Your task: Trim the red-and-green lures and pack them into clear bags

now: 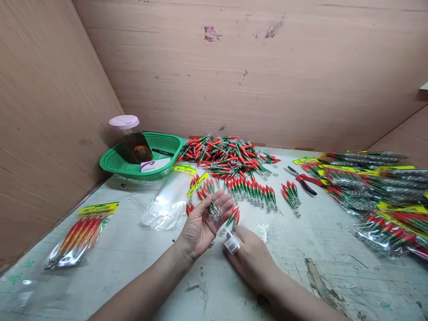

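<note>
The left hand (199, 229) is turned palm up, half open with fingers spread and loosely curled, cradling a few fishing lures (214, 208), perhaps so lightly because their hooks lie across the fingers. The right hand (252, 252), beside it, is closed, pinching a small clear plastic piece (232, 243); more lures show at its fingertips, though whether it grips them cannot be told. Just beyond, a row of lures (250, 191) lies with red heads away and hooks toward the person, probably to make picking up easy. Behind is the loose heap (227, 156). Flat clear bags (163, 200) sit left of the row, seemingly for easy reach. A green basket (175, 143) contains a lidded cup (135, 149), likely guarding against spills. Rightward lie pliers (306, 185) and filled packets (364, 178), apparently gathered aside.
</note>
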The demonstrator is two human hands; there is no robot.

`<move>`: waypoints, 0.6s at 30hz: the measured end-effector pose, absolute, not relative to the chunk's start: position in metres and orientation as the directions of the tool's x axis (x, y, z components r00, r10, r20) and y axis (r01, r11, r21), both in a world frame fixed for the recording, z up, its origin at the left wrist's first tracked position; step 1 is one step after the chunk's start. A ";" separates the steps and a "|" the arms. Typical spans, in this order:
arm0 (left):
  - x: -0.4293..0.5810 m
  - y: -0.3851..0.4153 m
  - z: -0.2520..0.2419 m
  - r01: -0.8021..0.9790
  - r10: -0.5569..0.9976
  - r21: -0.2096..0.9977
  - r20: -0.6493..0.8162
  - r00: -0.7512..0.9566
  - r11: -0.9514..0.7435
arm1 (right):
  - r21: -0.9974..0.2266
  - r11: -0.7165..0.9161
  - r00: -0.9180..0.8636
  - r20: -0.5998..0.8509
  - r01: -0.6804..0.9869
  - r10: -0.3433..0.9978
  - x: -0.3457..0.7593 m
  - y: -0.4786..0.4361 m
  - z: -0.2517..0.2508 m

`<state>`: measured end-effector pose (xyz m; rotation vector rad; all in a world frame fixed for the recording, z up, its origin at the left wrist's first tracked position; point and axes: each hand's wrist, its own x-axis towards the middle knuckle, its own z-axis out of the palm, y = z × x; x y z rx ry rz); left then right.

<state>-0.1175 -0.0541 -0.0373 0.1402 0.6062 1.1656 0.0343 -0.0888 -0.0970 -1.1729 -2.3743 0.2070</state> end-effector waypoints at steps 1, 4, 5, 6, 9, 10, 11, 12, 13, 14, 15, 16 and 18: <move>-0.117 -0.054 -0.038 -0.814 0.889 0.412 -0.381 0.255 0.410 | -0.324 0.626 -0.517 0.363 0.710 0.775 0.034 -0.091 -0.096; -0.117 -0.053 -0.039 -0.801 0.882 0.428 -0.400 0.248 0.419 | -0.380 0.615 -0.498 0.367 0.691 0.786 0.053 -0.102 -0.072; -0.117 -0.052 -0.039 -0.799 0.882 0.431 -0.402 0.246 0.420 | -0.427 0.606 -0.491 0.357 0.671 0.795 0.066 -0.106 -0.058; -0.117 -0.052 -0.040 -0.798 0.883 0.433 -0.401 0.245 0.418 | -0.480 0.595 -0.489 0.341 0.644 0.803 0.080 -0.111 -0.043; -0.115 -0.053 -0.042 -0.797 0.884 0.432 -0.392 0.255 0.422 | -0.521 0.653 -0.524 0.394 0.549 0.755 0.119 -0.120 0.003; -0.114 -0.053 -0.043 -0.794 0.882 0.431 -0.390 0.264 0.428 | -0.516 0.692 -0.549 0.426 0.505 0.719 0.127 -0.122 0.015; -0.113 -0.055 -0.043 -0.789 0.879 0.431 -0.389 0.275 0.438 | -0.505 0.724 -0.579 0.443 0.470 0.685 0.131 -0.123 0.024; -0.112 -0.056 -0.044 -0.782 0.876 0.434 -0.387 0.287 0.448 | -0.494 0.745 -0.608 0.442 0.448 0.659 0.130 -0.123 0.031; -0.110 -0.058 -0.044 -0.773 0.874 0.439 -0.383 0.300 0.458 | -0.479 0.758 -0.637 0.427 0.443 0.642 0.126 -0.122 0.034; -0.109 -0.059 -0.044 -0.764 0.871 0.445 -0.380 0.311 0.466 | -0.457 0.764 -0.658 0.405 0.455 0.635 0.119 -0.121 0.035; -0.108 -0.061 -0.044 -0.756 0.869 0.451 -0.378 0.320 0.475 | -0.429 0.767 -0.668 0.390 0.477 0.634 0.109 -0.119 0.033; -0.106 -0.062 -0.043 -0.749 0.865 0.455 -0.379 0.328 0.483 | -0.393 0.771 -0.669 0.389 0.501 0.633 0.099 -0.117 0.030; -0.104 -0.064 -0.042 -0.740 0.859 0.455 -0.385 0.337 0.495 | -0.292 0.783 -0.643 0.450 0.550 0.620 0.079 -0.111 0.020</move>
